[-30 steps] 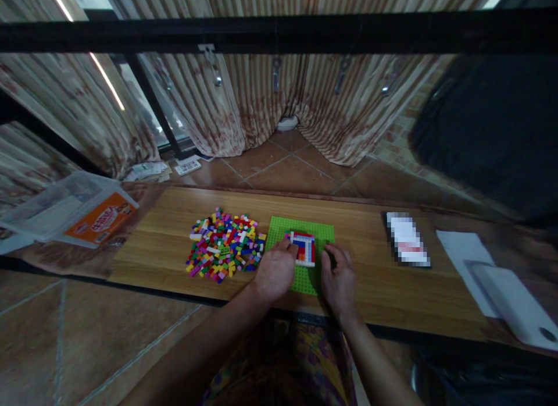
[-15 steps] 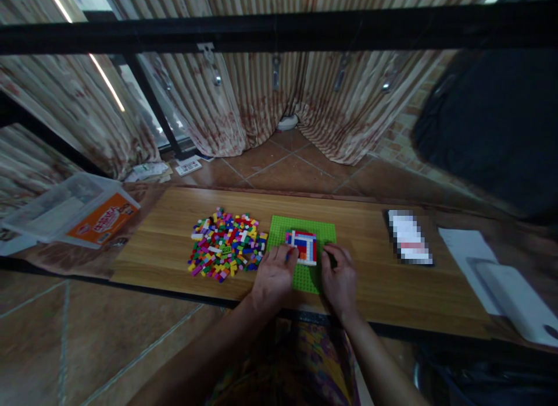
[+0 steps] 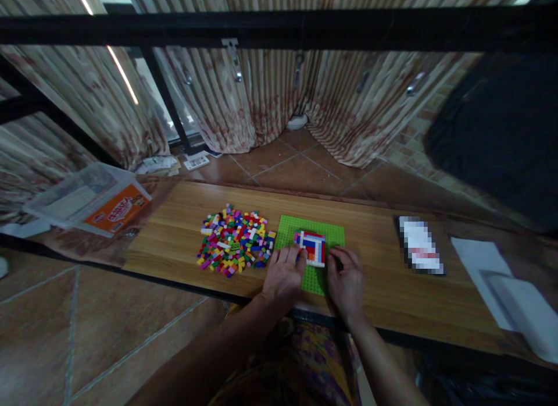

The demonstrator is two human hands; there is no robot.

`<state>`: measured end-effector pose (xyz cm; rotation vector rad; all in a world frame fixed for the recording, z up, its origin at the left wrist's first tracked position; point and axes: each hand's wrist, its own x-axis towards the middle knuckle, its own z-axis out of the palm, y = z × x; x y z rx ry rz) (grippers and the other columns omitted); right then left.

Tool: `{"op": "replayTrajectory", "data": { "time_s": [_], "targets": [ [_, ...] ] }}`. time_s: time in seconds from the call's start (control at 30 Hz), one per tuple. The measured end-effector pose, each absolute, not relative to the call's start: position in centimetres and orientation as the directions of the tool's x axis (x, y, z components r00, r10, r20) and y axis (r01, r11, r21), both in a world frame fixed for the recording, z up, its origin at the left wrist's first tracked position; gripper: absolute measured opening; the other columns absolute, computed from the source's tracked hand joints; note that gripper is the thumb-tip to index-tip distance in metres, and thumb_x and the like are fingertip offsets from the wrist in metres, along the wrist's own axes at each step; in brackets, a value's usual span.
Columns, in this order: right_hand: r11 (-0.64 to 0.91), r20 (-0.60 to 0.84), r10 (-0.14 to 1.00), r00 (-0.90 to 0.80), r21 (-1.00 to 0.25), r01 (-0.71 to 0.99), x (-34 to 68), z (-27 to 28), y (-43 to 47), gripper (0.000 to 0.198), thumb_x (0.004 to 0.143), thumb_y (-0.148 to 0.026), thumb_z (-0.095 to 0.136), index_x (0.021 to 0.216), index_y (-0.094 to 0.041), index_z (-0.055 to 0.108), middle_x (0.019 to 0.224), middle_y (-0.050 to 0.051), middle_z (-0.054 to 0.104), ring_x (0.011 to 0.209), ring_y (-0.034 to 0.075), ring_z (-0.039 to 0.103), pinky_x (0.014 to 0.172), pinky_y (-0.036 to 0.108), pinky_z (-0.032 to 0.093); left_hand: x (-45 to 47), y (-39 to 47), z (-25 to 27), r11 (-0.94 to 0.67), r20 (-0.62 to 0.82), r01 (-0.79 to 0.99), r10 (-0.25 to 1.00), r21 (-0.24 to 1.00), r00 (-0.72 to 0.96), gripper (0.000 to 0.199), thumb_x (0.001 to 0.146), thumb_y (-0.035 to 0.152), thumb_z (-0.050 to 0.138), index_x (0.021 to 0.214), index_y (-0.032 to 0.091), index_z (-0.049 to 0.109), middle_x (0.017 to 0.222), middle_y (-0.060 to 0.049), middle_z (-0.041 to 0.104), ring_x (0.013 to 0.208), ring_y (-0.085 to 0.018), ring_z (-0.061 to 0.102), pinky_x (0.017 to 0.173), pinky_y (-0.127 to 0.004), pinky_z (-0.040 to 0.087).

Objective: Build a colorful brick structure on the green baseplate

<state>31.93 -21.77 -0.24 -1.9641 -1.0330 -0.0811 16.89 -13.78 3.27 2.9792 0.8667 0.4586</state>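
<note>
A green studded baseplate (image 3: 311, 280) lies on the wooden table, bearing a small flat build of toy bricks (image 3: 314, 249) in white, red and blue. My left hand (image 3: 285, 272) rests over the plate's left side, its fingers bent together and touching the lower left corner of the build. Curled at the plate's right edge is my right hand (image 3: 347, 275), thumb and forefinger close together. Whatever those fingertips hold, if anything, is too small to make out. Beside my left hand spreads a heap of loose, many-coloured toy bricks (image 3: 235, 240).
A clear plastic box (image 3: 82, 196) with an orange label stands past the table's left end. On the right side of the tabletop (image 3: 383, 289) lies a phone (image 3: 421, 246) with a blurred screen. White sheets and a white object (image 3: 523, 310) lie farther right. A black bar (image 3: 279, 31) crosses above.
The whole view has shifted, so the table's things appear farther right. Both hands stay at nearly the same places on the baseplate, and the build looks the same.
</note>
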Motion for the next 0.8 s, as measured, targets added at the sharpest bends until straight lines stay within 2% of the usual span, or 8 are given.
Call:
{"op": "replayTrajectory", "data": {
  "time_s": [0.13, 0.3, 0.4, 0.5, 0.67, 0.8],
  "targets": [
    [-0.247, 0.433, 0.641, 0.633, -0.665, 0.705, 32.1, -0.4, -21.8, 0.028, 0.088, -0.031, 0.047, 0.095, -0.015, 0.069, 0.104, 0.015, 0.067, 0.100, 0.025, 0.060, 0.092, 0.045, 0.047, 16.6, -13.9, 3.6, -0.835, 0.263, 0.528, 0.550, 0.157, 0.792, 0.040, 0.089, 0.015, 0.044, 0.127, 0.018, 0.057, 0.126, -0.013, 0.058, 0.107, -0.027, 0.054, 0.090, -0.041, 0.047],
    [-0.238, 0.412, 0.639, 0.649, -0.697, 0.677, 32.3, -0.3, -21.7, 0.029, 0.087, -0.034, 0.048, 0.093, -0.015, 0.069, 0.101, 0.014, 0.067, 0.096, 0.025, 0.061, 0.090, 0.044, 0.047, 14.5, -13.6, 4.6, -0.785, 0.355, 0.551, 0.619, 0.283, 0.700, 0.060, 0.081, 0.007, 0.046, 0.140, 0.018, 0.044, 0.127, -0.013, 0.055, 0.112, -0.026, 0.051, 0.097, -0.040, 0.045],
    [-0.225, 0.370, 0.640, 0.673, -0.748, 0.624, 32.9, -0.3, -21.9, 0.031, 0.086, -0.037, 0.049, 0.092, -0.015, 0.070, 0.099, 0.013, 0.067, 0.094, 0.025, 0.061, 0.088, 0.043, 0.048, 11.6, -12.3, 5.0, -0.722, 0.437, 0.590, 0.690, 0.360, 0.577, 0.053, 0.085, 0.011, 0.044, 0.137, 0.017, 0.048, 0.124, -0.014, 0.055, 0.111, -0.026, 0.051, 0.096, -0.041, 0.046],
    [-0.206, 0.317, 0.637, 0.703, -0.809, 0.551, 33.6, 0.1, -22.3, 0.033, 0.087, -0.041, 0.049, 0.094, -0.016, 0.069, 0.097, 0.012, 0.068, 0.090, 0.024, 0.062, 0.084, 0.041, 0.048, 7.5, -10.3, 4.6, -0.618, 0.509, 0.685, 0.762, 0.385, 0.402, 0.043, 0.088, 0.019, 0.044, 0.130, 0.016, 0.054, 0.120, -0.014, 0.057, 0.109, -0.028, 0.052, 0.096, -0.046, 0.046],
    [-0.144, 0.373, 0.655, 0.657, -0.793, 0.593, 31.6, 3.1, -22.4, 0.031, 0.088, -0.043, 0.052, 0.095, -0.017, 0.069, 0.096, 0.010, 0.068, 0.089, 0.022, 0.062, 0.083, 0.040, 0.048, 1.9, -7.7, 3.2, -0.330, 0.471, 0.821, 0.878, 0.466, 0.086, 0.040, 0.089, 0.026, 0.045, 0.126, 0.016, 0.056, 0.123, -0.015, 0.056, 0.114, -0.031, 0.052, 0.099, -0.048, 0.046],
    [-0.036, 0.364, 0.790, 0.493, -0.775, 0.631, 26.9, 5.0, -21.4, 0.026, 0.090, -0.040, 0.051, 0.095, -0.022, 0.069, 0.096, 0.007, 0.069, 0.083, 0.019, 0.063, 0.079, 0.035, 0.050, 1.1, -6.5, 2.0, -0.222, 0.420, 0.820, 0.907, 0.528, -0.025, 0.042, 0.090, 0.031, 0.047, 0.129, 0.016, 0.052, 0.132, -0.017, 0.051, 0.122, -0.033, 0.049, 0.103, -0.051, 0.043]
  ]
}}
